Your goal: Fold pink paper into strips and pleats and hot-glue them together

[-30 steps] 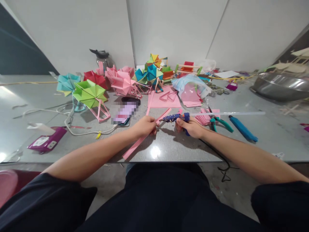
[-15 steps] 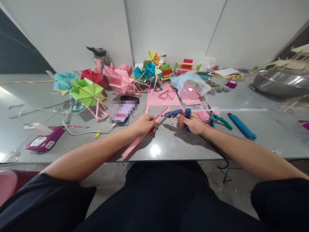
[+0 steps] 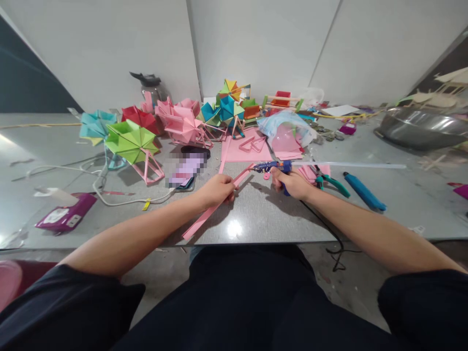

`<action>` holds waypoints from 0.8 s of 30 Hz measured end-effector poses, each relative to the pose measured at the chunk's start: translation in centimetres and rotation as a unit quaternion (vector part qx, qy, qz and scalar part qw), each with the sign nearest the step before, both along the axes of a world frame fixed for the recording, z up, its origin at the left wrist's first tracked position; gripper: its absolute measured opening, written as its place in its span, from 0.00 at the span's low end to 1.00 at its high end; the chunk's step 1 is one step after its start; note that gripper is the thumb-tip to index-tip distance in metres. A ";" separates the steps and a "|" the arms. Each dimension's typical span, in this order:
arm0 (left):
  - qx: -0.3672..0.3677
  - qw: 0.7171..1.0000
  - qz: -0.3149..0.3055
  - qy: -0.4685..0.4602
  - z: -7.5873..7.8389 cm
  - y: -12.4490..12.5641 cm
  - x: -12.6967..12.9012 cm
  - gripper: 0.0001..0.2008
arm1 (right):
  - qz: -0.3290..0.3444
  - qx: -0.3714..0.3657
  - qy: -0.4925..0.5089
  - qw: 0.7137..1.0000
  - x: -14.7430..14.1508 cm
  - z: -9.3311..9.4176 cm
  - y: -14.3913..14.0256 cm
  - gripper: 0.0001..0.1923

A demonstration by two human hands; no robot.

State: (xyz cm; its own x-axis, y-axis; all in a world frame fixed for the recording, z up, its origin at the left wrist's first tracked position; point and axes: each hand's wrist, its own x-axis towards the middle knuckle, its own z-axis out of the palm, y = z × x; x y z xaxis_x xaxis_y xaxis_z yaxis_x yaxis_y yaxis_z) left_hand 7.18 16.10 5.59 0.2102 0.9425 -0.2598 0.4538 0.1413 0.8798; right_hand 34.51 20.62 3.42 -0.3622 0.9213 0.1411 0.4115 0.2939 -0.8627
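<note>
Nearest, the table (image 3: 256, 219) edge runs in front of the person's lap, with both bare forearms reaching over it. The left hand (image 3: 216, 190) is closed on a long pink strip (image 3: 204, 217), fingers pinching it about midway; the strip slants from near the table edge up toward the glue gun. The right hand (image 3: 292, 181) is wrapped around the glue gun (image 3: 272, 167), whose nozzle points left and sits just beside the strip's far end; a clear glue stick (image 3: 351, 165) juts out behind it to the right. Just right of that hand lie green-handled pliers (image 3: 331, 180) and a blue tool (image 3: 363, 191). Left of the strip are a white cable (image 3: 120, 197) and a purple packet (image 3: 66, 217). Further back lie a pink sheet (image 3: 246, 150) with folded triangles on it and a plastic bag (image 3: 287, 129). Beyond stand paper wheels, green (image 3: 131, 141), pink (image 3: 183, 124) and teal (image 3: 95, 125), and a metal bowl (image 3: 420, 129) at far right.
</note>
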 end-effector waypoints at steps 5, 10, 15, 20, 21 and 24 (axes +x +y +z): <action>0.004 1.000 -0.003 -0.003 -0.5 0.4 -0.3 0.07 | 0.017 -0.036 0.018 0.999 0.1 0.2 0.0 0.42; 0.004 1.000 -0.003 -0.008 -0.7 0.6 -0.4 0.07 | 0.031 -0.048 0.030 0.998 -0.1 0.2 -0.4 0.42; 0.001 1.000 -0.004 -0.011 -0.7 0.5 -0.2 0.07 | 0.020 -0.030 0.020 0.999 -0.2 0.0 -0.6 0.45; -0.003 1.000 -0.001 -0.012 -0.4 0.3 -0.2 0.09 | 0.012 -0.018 0.016 1.000 -0.2 0.2 -0.5 0.44; -0.002 1.000 -0.001 -0.010 -0.3 0.3 -0.2 0.09 | 0.013 -0.013 0.011 1.000 -0.1 0.2 -0.4 0.44; 0.001 1.000 0.001 -0.003 0.0 0.0 -0.1 0.11 | 0.013 -0.001 -0.004 1.000 0.1 0.2 -0.2 0.44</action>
